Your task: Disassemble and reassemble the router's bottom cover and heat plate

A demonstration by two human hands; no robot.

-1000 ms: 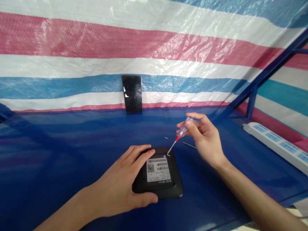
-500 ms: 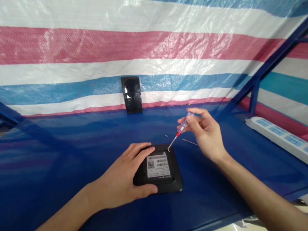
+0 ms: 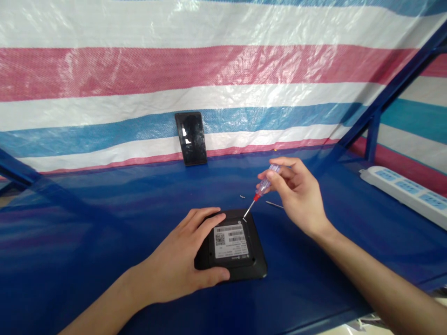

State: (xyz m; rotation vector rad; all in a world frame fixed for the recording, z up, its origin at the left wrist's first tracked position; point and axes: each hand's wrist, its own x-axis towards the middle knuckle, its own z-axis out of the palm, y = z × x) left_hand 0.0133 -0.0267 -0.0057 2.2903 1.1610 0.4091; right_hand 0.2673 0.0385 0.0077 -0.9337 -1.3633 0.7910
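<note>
A black square electronic device [image 3: 257, 253] lies on the blue table, its underside with a white barcode label [image 3: 231, 242] turned up. My left hand [image 3: 185, 256] grips its left side, the thumb on the near edge and the fingers over the far edge. In my right hand [image 3: 296, 195] is a screwdriver [image 3: 263, 186] with a clear purplish handle and a red collar, held slantwise between thumb and fingers. Its tip meets the device's far right corner, beside a small silvery piece, perhaps a screw. Several small screws [image 3: 242, 197] lie just beyond the device.
A thin metal rod [image 3: 274, 204] lies partly behind my right hand. One black phone [image 3: 192, 138] leans against the striped plastic sheet [image 3: 139, 74] at the back. To the right sits a white power strip [image 3: 408, 188], near a blue metal frame [image 3: 373, 123].
The view has shifted slightly. The screwdriver handle has turned or tilted a little in my right hand, its tip staying at the same corner. My left hand keeps its grip.
</note>
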